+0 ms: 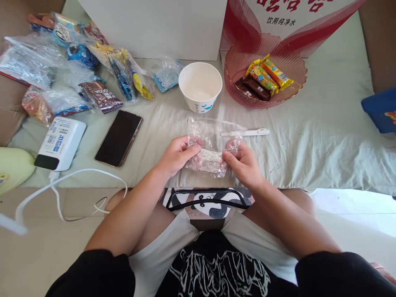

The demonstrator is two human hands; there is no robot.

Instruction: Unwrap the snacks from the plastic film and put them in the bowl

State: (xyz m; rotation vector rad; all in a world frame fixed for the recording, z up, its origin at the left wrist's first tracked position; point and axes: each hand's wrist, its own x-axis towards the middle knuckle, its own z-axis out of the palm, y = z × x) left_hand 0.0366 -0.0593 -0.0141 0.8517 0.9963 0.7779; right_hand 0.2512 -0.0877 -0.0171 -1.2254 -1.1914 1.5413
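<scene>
Both my left hand [177, 155] and right hand [243, 161] pinched the crinkled clear plastic bag [212, 144], fingers closed on its near edge; opening step, needing a gentle pull apart.

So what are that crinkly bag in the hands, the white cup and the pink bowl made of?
The bag, held by the left hand and right hand, looks like thin clear plastic film: see-through, wrinkled, glinting. The white cup seems matte paper, with a rolled rim. The pink bowl looks like translucent ribbed plastic, possibly glass.
</scene>
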